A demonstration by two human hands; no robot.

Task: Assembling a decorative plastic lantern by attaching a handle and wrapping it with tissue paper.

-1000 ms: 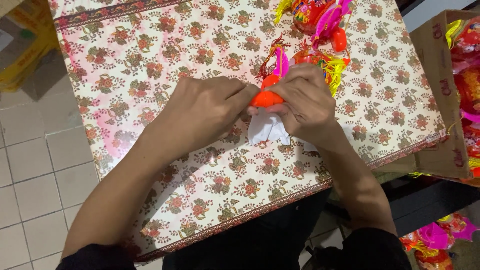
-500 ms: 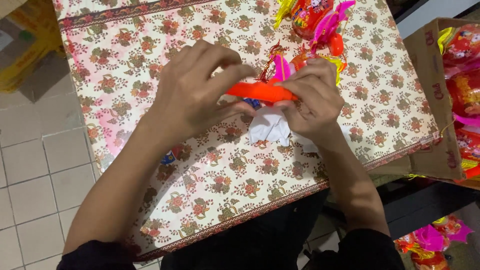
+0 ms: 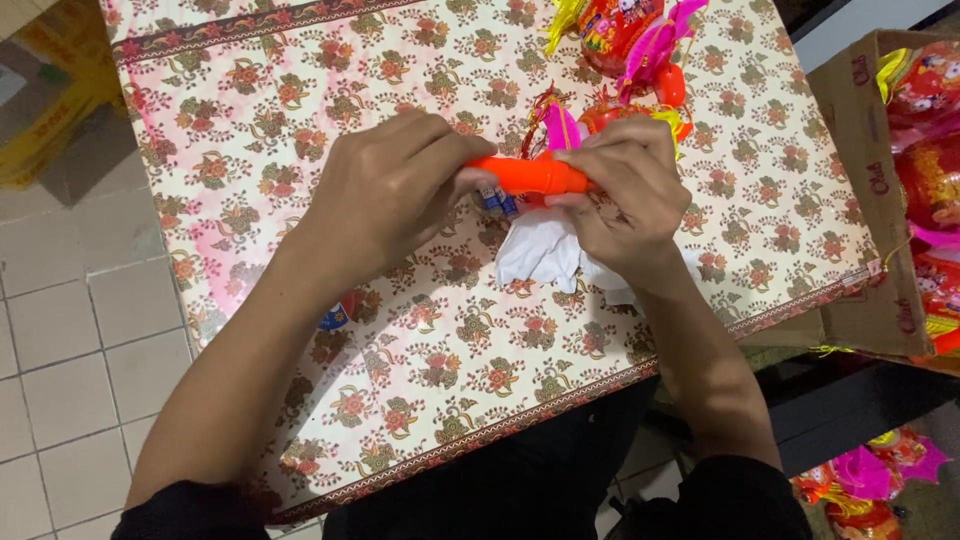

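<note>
Above one floral-clothed worktop (image 3: 420, 400), one left hand (image 3: 400, 190) and one right hand (image 3: 625, 190) each pinched an end of one orange tube (image 3: 530, 175) in their fingers, over one white crumpled wrapper (image 3: 545, 250), with two bright lantern toys (image 3: 630, 40) lying beyond.

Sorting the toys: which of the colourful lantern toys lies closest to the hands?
The red-and-pink lantern toy just behind the right hand, touching the fingers; the other tabletop lantern lies farther up, near the table's far edge.
</note>
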